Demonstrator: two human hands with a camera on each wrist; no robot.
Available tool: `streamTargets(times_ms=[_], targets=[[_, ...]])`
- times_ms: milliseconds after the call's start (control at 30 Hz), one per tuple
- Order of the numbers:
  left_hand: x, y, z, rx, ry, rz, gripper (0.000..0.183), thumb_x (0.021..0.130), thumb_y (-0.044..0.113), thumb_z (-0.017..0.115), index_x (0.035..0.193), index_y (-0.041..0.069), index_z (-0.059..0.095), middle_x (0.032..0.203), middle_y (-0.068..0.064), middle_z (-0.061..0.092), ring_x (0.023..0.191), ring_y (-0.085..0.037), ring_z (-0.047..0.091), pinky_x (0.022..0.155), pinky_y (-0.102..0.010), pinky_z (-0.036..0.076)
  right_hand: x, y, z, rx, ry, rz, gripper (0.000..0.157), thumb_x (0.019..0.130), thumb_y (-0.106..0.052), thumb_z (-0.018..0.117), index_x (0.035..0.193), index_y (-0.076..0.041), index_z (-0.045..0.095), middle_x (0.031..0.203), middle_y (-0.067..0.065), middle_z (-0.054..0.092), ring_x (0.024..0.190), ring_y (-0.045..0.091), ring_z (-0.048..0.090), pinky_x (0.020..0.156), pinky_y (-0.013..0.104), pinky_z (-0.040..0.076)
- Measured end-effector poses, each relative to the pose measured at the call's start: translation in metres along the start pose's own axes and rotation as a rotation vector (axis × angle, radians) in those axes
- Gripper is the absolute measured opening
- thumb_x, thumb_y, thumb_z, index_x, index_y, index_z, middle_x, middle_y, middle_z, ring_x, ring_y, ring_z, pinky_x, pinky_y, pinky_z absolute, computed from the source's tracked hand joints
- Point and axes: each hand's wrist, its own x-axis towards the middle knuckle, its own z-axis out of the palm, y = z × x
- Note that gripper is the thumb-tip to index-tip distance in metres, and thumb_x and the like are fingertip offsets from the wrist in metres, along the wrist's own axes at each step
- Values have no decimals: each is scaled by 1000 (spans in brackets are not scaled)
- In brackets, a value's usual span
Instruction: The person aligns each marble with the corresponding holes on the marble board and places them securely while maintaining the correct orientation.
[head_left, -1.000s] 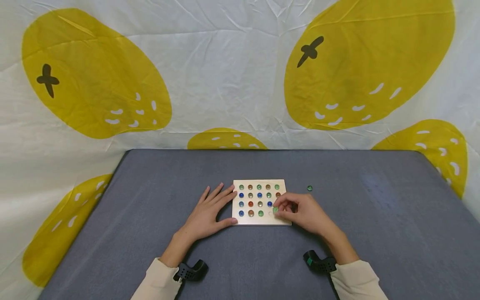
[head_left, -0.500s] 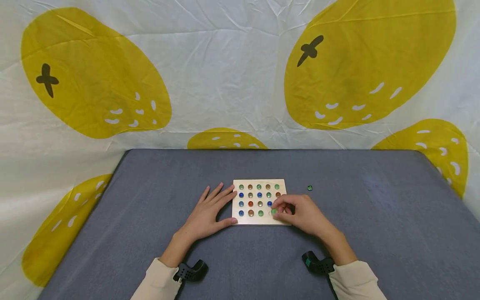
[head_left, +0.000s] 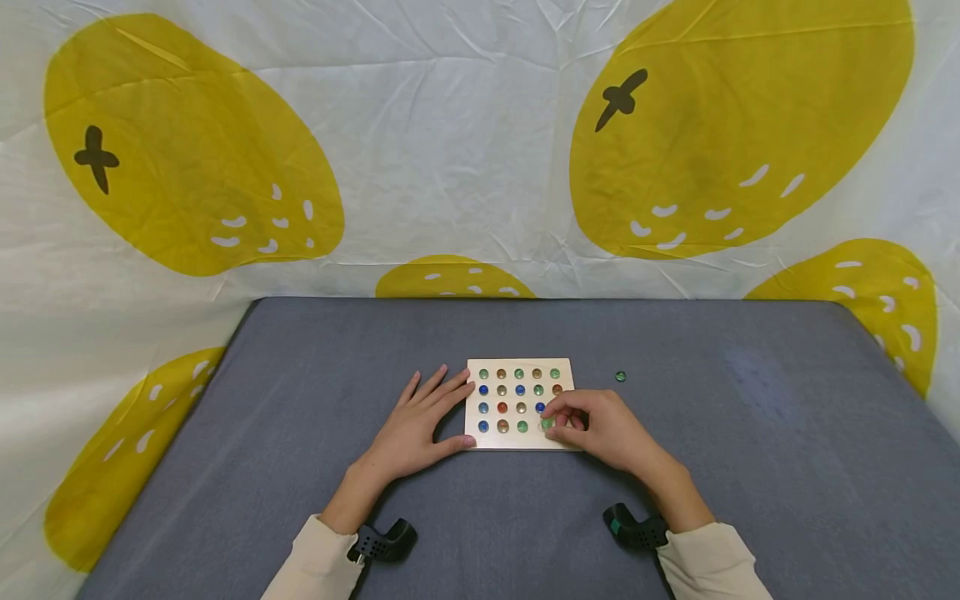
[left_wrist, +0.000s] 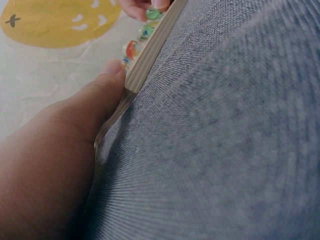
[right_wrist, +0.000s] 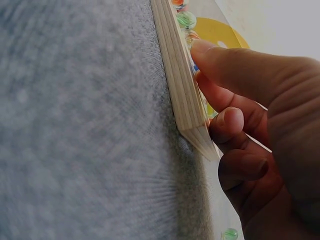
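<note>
A pale wooden board (head_left: 512, 437) with rows of glass marbles lies on the table. My right hand (head_left: 607, 423) pinches a green marble (head_left: 547, 424) between thumb and fingertips, low over the front row, right of another green marble (head_left: 522, 427). In the right wrist view the thumb hides the held marble, and the other fingers curl beside the board's corner. My left hand (head_left: 408, 433) lies with fingers spread, fingertips and thumb touching the board's left edge. The left wrist view shows its thumb (left_wrist: 107, 80) at that edge, near a red-patterned marble (left_wrist: 132, 49).
One loose green marble (head_left: 620, 377) lies on the grey table cover (head_left: 712, 400), right of the board. Behind the table hangs a white cloth (head_left: 450, 150) with yellow fruit prints. Each wrist wears a black camera mount, such as the left mount (head_left: 386, 542).
My right hand has moved slightly left and toward the board's front edge, bringing the green marble down to the front row. The left hand has stayed in place.
</note>
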Motion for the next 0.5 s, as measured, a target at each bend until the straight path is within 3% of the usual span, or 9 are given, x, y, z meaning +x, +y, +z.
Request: streamTargets(times_ms=[500], targets=[[0, 0, 1, 6, -7, -5, 75, 88, 61, 56, 148, 18, 39, 155, 1, 29, 143, -28, 20, 114, -54, 8, 0, -2, 1, -19, -1, -8, 13, 79, -14, 80, 90, -16, 72, 69, -13, 56, 57, 3, 46, 51, 22, 41]])
